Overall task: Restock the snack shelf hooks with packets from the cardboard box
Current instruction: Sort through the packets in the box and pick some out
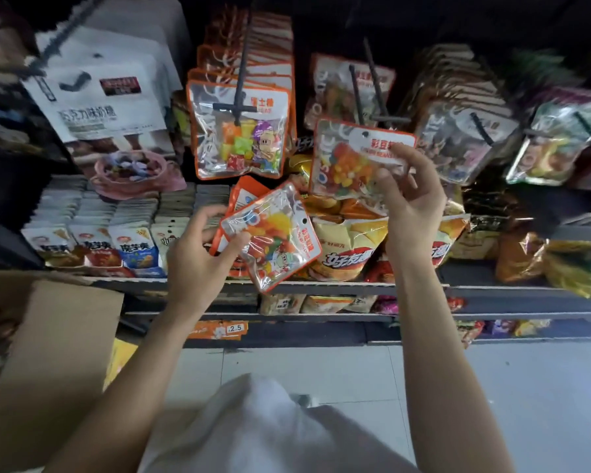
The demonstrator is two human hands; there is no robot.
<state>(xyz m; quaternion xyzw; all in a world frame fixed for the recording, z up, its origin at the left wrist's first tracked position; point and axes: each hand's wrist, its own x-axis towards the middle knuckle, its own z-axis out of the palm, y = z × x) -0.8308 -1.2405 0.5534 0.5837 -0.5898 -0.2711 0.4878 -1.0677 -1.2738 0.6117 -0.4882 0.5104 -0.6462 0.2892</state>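
Head view: right hand point(410, 196) raised before the hooks, thumb and fingers pinched on the right edge of a clear orange-edged candy packet with a white header card point(352, 158), held upright just below a black metal double hook point(369, 87); header hole near the hook tip, whether threaded cannot be told. Left hand point(198, 254) lower, thumb and fingers clamped on a small tilted stack of clear orange-edged packets of mixed sweets point(273, 237), top packet angled with its header toward the lower right, in front of the shelf edge. To the left, a full black hook point(241, 80) loaded with a row of matching orange-edged packets point(238, 131). To the right, two more hooks carrying rows of clear packets, brown-edged point(458, 138) and green-edged point(553, 145). Beneath the hands, a grey shelf ledge point(321, 287) with yellow crisp bags point(348, 247) and upright rows of small white sachets point(96, 240). At the lower left, brown cardboard box flap point(58, 353), beside the left forearm; contents hidden. White garment point(253, 428) at the bottom centre, pale floor tiles point(526, 387) to the right.
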